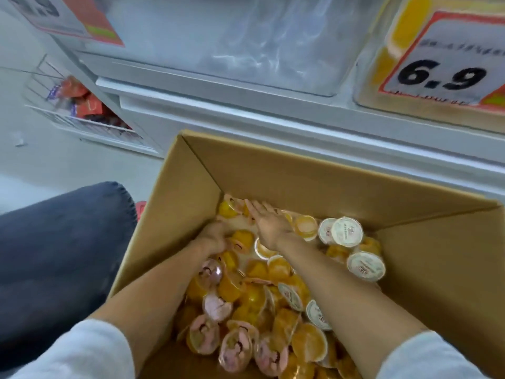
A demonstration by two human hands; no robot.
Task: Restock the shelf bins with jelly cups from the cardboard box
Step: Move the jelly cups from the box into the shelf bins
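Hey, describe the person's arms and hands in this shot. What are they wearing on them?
Both arms are in pale grey-white long sleeves. The left sleeve and right sleeve end near the elbows, leaving the forearms bare. The left hand and right hand are bare too. There are no gloves, and no watch, bracelet or ring shows, though the left hand is somewhat blurred.
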